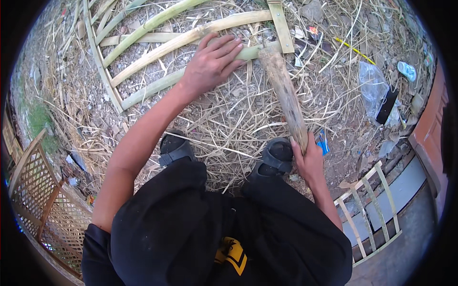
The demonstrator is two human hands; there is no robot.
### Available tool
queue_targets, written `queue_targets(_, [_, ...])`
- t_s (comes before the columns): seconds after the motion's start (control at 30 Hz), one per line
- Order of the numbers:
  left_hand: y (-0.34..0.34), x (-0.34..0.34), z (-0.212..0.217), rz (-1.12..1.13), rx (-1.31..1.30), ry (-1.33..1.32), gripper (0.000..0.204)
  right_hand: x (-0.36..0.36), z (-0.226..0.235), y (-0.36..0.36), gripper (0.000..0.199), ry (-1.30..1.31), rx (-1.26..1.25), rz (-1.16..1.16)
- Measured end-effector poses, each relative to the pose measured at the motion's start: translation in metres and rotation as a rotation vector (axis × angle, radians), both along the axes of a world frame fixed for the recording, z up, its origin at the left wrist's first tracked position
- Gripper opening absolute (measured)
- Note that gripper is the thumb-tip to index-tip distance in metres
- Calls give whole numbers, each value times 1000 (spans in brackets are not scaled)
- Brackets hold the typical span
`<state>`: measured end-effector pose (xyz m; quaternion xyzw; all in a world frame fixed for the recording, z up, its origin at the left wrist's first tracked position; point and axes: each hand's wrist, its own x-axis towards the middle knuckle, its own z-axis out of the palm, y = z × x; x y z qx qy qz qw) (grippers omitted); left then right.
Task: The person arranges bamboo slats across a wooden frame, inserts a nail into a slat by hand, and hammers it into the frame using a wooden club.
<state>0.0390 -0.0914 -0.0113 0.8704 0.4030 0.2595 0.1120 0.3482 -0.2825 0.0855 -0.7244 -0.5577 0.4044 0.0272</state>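
A lattice frame of pale bamboo slats (157,86) lies on the ground at the far side. My left hand (210,64) lies over its nearest slat, with the thumb on the near side and the fingers on the far side. The slat comes out between them toward the end crosspiece (281,26). In my right hand (309,159) is the near end of a thick, rough wooden stick (285,90), fingers wrapped round it. The stick's far end is over the slat close to the crosspiece; whether it touches cannot be told.
Dry bamboo shavings (229,119) litter the ground between my sandals (276,157). A clear plastic bag (372,88) and a black flat piece (387,106) lie to the right. Another slatted frame (367,212) leans at lower right. Woven lattice panels (43,200) stand at lower left.
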Motion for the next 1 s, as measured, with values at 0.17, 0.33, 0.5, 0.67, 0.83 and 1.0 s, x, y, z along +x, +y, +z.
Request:
queue_targets(0.17, [-2,-2,-1,-9,8,-7,38,13,19,-7,39,-13,-25,15])
queue_targets(0.33, [-2,2,-2,-44,-8,-26,37,14,24,6,40,-53,100,14])
queue_targets(0.5, [-2,-3,-4,-31,-41,-3,39,-12,14,56,37,-56,171,155])
queue_targets(0.67, [-3,0,-7,-21,-40,-32,39,22,33,7,38,-112,150,50])
queue_targets(0.83, [-2,-2,-6,-33,-65,-68,38,44,42,-18,42,-194,40,32])
queue_targets(1.0, [0,-5,-6,-35,-72,-40,38,30,4,27,40,-148,78,176])
